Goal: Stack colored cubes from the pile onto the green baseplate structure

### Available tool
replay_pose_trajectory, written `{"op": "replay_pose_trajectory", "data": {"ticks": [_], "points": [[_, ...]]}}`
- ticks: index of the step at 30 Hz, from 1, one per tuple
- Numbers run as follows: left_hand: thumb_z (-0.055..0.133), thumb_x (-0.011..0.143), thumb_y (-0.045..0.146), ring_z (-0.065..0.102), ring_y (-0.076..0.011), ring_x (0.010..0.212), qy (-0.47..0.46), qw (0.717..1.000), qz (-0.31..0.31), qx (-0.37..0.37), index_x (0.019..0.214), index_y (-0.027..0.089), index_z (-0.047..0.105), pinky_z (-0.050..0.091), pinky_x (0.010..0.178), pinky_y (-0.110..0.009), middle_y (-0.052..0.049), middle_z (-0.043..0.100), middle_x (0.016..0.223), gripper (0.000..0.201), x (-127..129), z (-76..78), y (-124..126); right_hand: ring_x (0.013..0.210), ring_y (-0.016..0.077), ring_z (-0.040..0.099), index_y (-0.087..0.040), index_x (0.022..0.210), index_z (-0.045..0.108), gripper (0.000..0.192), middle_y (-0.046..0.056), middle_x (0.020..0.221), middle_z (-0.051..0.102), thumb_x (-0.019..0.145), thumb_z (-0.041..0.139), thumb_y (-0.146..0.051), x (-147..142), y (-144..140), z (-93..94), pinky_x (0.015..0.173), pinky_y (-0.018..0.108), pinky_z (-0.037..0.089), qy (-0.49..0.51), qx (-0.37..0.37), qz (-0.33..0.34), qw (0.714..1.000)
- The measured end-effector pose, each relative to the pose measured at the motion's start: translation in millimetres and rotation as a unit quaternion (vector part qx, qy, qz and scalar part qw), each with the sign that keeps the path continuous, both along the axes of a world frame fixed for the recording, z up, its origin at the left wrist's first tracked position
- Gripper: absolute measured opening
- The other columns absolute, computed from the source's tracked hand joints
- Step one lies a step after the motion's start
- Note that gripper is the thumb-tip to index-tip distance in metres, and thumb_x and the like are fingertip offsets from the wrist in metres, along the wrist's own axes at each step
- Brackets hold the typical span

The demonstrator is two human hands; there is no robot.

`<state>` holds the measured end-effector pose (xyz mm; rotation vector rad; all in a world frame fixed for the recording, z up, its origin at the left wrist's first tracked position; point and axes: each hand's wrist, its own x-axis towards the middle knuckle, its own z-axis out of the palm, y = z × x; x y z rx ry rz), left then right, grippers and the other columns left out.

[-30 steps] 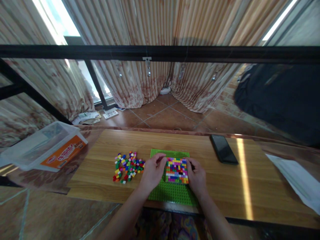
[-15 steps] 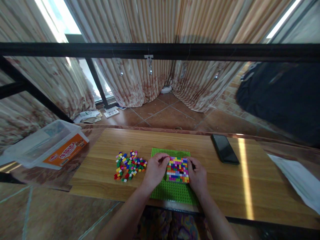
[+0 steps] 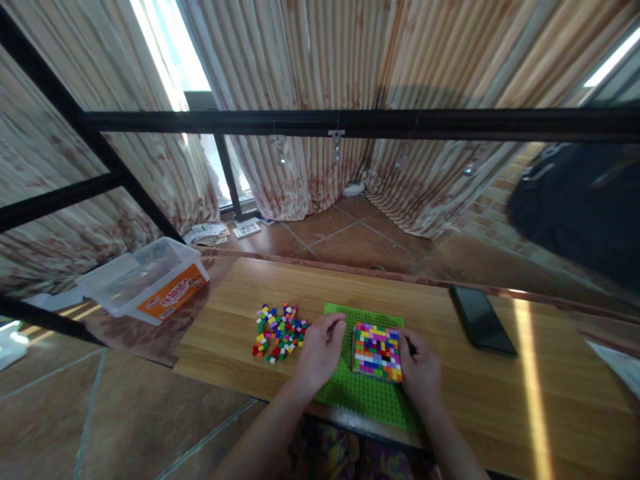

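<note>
r hand [image 3: 420, 369] is pinching the brick panel's [image 3: 377, 352] right edge btwn thumb + curled fingers; l hand [image 3: 321, 352] is sitting apart, left of the panel, thumb + index tips nearly meeting, can't tell if w/ a brick. panel is lying over the green baseplate [image 3: 363, 398], immed. left of r grip, so r is nearer; it's looking approx. square, no clear long axis. loose bricks [image 3: 284, 327] are lying left of l hand on the worktop [image 3: 483, 390]; phone [image 3: 483, 320] is lying far right, plastic tub [image 3: 173, 293] standing far left.
</note>
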<state>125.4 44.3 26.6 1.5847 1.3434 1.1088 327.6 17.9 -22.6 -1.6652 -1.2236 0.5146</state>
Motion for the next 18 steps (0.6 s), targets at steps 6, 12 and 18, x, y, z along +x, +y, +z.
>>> {"op": "replay_pose_trajectory", "data": {"ticks": [6,12,18], "points": [[0.046,0.087,0.015,0.063,-0.0177,0.086,0.181,0.978,0.085,0.066,0.096,0.018,0.067,0.051,0.080,-0.031,-0.006,0.068,0.092,0.023,-79,6.6,7,0.087,0.0238,0.065,-0.018,0.091,0.071,0.040,0.010,0.093,0.072,0.085,0.049,-0.051,2,0,-2.8,0.083,0.035,0.049,-0.014,0.000,0.000,1.000],[0.047,0.082,0.010,0.062,-0.0200,0.093,0.345,0.932,0.099,0.058,0.100,0.021,0.068,0.050,0.085,-0.034,-0.007,0.064,0.102,0.030,-123,3.0,14,0.085,0.0240,0.065,-0.018,0.091,0.071,0.040,0.009,0.092,0.072,0.085,0.050,-0.052,2,-1,-2.3,0.080,0.035,0.050,-0.012,0.005,-0.001,1.000],[0.048,0.082,0.011,0.061,-0.0221,0.095,0.405,0.911,0.054,0.048,0.093,0.020,0.070,0.049,0.091,-0.037,-0.008,0.065,0.099,0.026,-121,-1.9,20,0.085,0.0242,0.065,-0.018,0.091,0.070,0.040,0.009,0.092,0.072,0.086,0.049,-0.052,3,0,-3.7,0.081,0.036,0.049,-0.024,0.004,0.000,1.000]]}}
